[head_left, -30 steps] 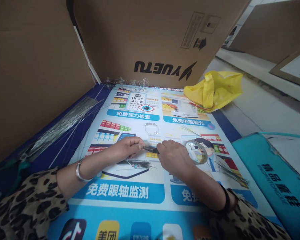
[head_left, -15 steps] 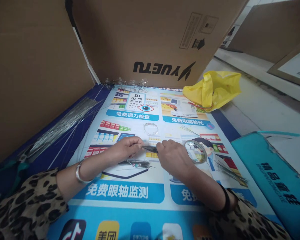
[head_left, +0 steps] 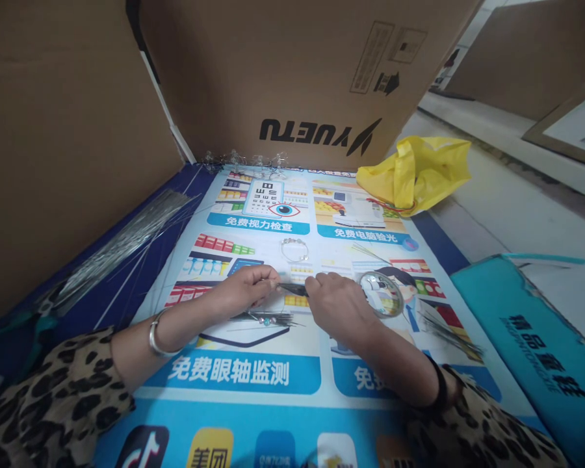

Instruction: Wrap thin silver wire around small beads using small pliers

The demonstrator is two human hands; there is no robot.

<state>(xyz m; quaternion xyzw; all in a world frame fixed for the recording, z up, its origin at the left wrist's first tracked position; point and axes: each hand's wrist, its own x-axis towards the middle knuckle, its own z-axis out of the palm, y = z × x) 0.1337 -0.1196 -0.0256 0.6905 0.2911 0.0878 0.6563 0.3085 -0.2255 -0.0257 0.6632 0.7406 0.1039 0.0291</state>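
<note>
My right hand (head_left: 341, 305) is closed round the handles of dark pliers (head_left: 295, 289), whose narrow jaws point left. The jaw tips meet the fingertips of my left hand (head_left: 253, 286), which is closed in a pinch on a thin wire. Below those fingers the beaded wire (head_left: 267, 321) curves down, with small turquoise and pinkish beads showing. What exactly sits between the jaws is too small to make out. Under the beads lies a bundle of dark thin wires (head_left: 285, 319). A beaded bracelet (head_left: 295, 250) rests on the printed sheet beyond my hands.
A round shallow dish (head_left: 397, 305) is just right of my right hand. More wire pieces (head_left: 451, 335) lie farther right, and a long bundle of silvery wires (head_left: 127, 237) at left. Cardboard (head_left: 297, 78) walls the back. A yellow bag (head_left: 414, 175) and teal box (head_left: 531, 344) are right.
Both hands and the pliers stay almost in place. The beads under my left hand have shifted very slightly.
</note>
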